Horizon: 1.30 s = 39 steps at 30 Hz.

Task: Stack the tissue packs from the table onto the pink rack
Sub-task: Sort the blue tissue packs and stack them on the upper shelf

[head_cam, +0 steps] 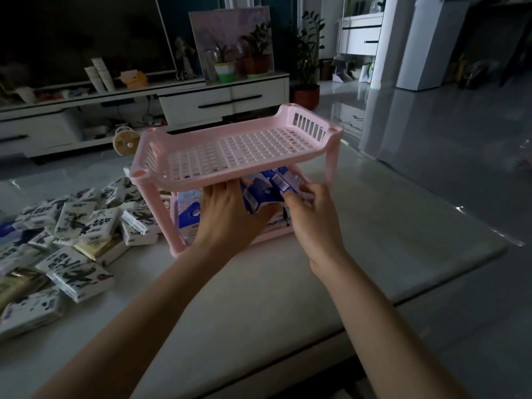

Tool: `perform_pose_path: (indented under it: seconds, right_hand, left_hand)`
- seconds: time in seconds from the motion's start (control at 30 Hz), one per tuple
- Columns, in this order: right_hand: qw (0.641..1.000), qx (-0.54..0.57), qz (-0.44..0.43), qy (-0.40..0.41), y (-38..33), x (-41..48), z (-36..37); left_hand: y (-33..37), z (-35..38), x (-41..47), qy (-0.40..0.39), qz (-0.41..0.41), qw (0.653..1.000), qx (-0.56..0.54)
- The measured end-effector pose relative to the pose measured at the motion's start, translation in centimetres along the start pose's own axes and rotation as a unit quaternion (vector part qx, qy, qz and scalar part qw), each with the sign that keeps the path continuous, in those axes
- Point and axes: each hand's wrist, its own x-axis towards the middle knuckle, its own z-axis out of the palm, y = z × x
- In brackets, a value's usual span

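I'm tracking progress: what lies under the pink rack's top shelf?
On the lower shelf of the pink plastic rack sit blue-and-white plastic tissue packs; left hand and right hand grip more. Anything behind the hands is hidden.

The pink rack (178, 184) is smooth moulded plastic with a faint sheen. The tissue packs (73, 223) wear crinkly glossy film. The table (374, 226) top is smooth and glossy, perhaps glass.

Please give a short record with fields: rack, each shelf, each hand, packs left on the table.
Rack: pink rack, two shelves, on table
Top shelf: no packs
Lower shelf: light blue pack at left end
Left hand: grips crumpled blue packs at lower shelf
Right hand: pinches the same packs
Left over: black-and-white packs piled left of rack
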Motion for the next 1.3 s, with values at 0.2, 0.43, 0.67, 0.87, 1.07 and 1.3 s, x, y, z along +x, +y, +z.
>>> perform_pose_path:
  seconds: [0.2,0.43,0.67,0.87,1.07,1.3]
  right_hand:
    - [0.991,-0.116,-0.066,0.026,-0.2,0.5,0.6]
    - [0.972,-0.199,-0.124,0.029,1.2,2.5,1.5]
    - [0.944,-0.288,-0.159,0.023,1.9,3.6,1.9]
    - [0.914,-0.364,-0.179,0.02,2.2,5.0,2.7]
    - [0.875,-0.458,-0.156,-0.028,3.4,5.8,4.1]
    - [0.833,-0.49,-0.241,-0.082,3.0,4.1,3.6]
  left_hand:
    - [-0.4,1.3,3.4,-0.034,-0.022,0.999,-0.017]
    - [-2.1,2.0,6.2,-0.122,-0.016,0.992,-0.014]
    - [-2.9,0.5,3.6,-0.117,-0.036,0.988,0.095]
    - [-4.0,1.1,1.7,-0.158,-0.009,0.971,0.179]
    - [-3.7,1.4,1.2,-0.16,-0.009,0.967,0.196]
    - [-3.6,0.9,1.3,-0.182,-0.011,0.965,0.189]
